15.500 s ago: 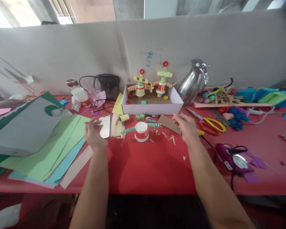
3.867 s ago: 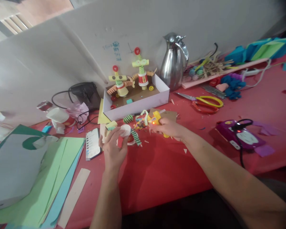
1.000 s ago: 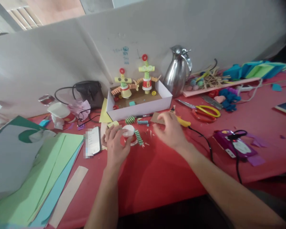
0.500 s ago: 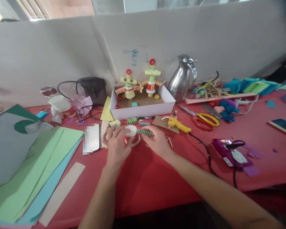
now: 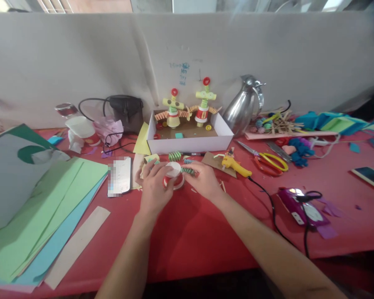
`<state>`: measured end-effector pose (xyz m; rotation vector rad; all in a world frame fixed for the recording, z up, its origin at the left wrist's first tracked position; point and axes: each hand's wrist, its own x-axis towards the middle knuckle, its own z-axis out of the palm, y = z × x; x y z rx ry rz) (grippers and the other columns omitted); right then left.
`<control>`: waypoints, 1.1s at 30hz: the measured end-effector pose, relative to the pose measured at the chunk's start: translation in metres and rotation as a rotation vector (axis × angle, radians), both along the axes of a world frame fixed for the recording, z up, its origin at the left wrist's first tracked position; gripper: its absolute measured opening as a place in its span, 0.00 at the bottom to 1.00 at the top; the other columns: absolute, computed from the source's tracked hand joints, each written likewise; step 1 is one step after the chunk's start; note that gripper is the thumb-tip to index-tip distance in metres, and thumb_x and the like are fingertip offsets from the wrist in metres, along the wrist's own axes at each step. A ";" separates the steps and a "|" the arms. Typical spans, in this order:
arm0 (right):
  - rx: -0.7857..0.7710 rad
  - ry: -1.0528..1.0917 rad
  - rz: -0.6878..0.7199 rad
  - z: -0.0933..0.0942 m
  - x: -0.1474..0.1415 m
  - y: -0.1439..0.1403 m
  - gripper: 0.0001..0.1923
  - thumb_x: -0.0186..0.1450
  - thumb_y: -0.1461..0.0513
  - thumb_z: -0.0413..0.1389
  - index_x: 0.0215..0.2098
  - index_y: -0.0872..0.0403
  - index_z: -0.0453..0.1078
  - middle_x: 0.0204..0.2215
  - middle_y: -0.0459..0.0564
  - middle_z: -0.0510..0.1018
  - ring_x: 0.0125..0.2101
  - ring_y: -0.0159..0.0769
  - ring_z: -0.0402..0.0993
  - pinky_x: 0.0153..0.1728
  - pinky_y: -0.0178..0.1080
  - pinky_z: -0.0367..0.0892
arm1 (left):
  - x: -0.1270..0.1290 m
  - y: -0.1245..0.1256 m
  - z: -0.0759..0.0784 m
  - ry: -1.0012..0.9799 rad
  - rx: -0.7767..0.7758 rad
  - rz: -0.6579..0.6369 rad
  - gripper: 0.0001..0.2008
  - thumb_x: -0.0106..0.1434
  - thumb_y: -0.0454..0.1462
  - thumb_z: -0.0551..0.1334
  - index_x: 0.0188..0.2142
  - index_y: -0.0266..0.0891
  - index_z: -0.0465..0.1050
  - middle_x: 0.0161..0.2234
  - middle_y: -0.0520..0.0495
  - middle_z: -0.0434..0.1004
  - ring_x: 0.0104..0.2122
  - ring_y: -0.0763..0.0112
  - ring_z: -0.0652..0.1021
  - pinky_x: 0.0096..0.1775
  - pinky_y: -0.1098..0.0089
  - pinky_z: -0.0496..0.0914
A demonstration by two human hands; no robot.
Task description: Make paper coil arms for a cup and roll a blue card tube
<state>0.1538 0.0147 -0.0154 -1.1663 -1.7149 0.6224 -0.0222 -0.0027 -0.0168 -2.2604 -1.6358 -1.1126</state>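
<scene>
A small red and white paper cup [image 5: 173, 176] stands upside down on the red tablecloth [image 5: 199, 224]. My left hand [image 5: 154, 189] grips the cup from its left side. My right hand [image 5: 203, 180] pinches a green folded paper spring [image 5: 187, 170] and holds it against the cup's right side. A yellow glue gun [image 5: 235, 165] lies on a piece of brown card just right of my right hand, its black cord running toward me.
A white box [image 5: 190, 139] with two paper figures sits behind the cup. A phone [image 5: 119, 182] and a stack of coloured paper [image 5: 40, 207] lie to the left. Scissors [image 5: 269, 160], a steel jug [image 5: 244, 110] and a purple device [image 5: 302, 205] are on the right.
Since a second ago my right hand has left the glue gun on the brown card, moved left, and taken hold of the green paper spring at the cup. The left hand kept its grip.
</scene>
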 end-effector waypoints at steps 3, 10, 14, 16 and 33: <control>-0.044 0.060 -0.042 -0.002 0.002 -0.003 0.12 0.61 0.63 0.59 0.44 0.49 0.75 0.44 0.49 0.82 0.44 0.42 0.79 0.44 0.44 0.72 | 0.001 -0.001 0.001 -0.002 0.000 0.013 0.10 0.59 0.35 0.65 0.41 0.47 0.74 0.48 0.50 0.80 0.58 0.50 0.69 0.57 0.49 0.51; 0.039 0.037 -0.052 -0.006 0.007 0.001 0.09 0.60 0.64 0.59 0.40 0.50 0.75 0.40 0.50 0.81 0.42 0.40 0.78 0.42 0.42 0.73 | 0.006 -0.004 0.004 -0.017 0.024 0.036 0.09 0.58 0.37 0.67 0.40 0.47 0.74 0.47 0.49 0.80 0.57 0.50 0.70 0.56 0.49 0.51; 0.176 -0.017 0.012 -0.009 0.006 0.005 0.10 0.60 0.66 0.58 0.40 0.50 0.74 0.40 0.50 0.81 0.43 0.40 0.77 0.47 0.43 0.71 | 0.007 -0.004 0.004 -0.020 0.013 0.029 0.10 0.58 0.35 0.66 0.40 0.46 0.74 0.46 0.49 0.80 0.56 0.51 0.70 0.56 0.49 0.52; 0.177 -0.032 0.034 -0.011 0.006 0.008 0.10 0.60 0.67 0.57 0.40 0.51 0.75 0.39 0.50 0.82 0.42 0.40 0.78 0.46 0.42 0.72 | 0.007 -0.004 0.003 -0.019 0.010 0.027 0.11 0.57 0.35 0.66 0.41 0.46 0.74 0.47 0.48 0.80 0.56 0.52 0.70 0.56 0.50 0.53; -0.079 0.122 0.138 -0.007 0.014 0.020 0.14 0.58 0.62 0.61 0.43 0.53 0.76 0.41 0.51 0.83 0.41 0.39 0.79 0.44 0.41 0.72 | 0.005 -0.001 0.001 -0.045 0.001 0.004 0.09 0.58 0.36 0.66 0.40 0.46 0.74 0.47 0.46 0.80 0.55 0.50 0.72 0.56 0.48 0.53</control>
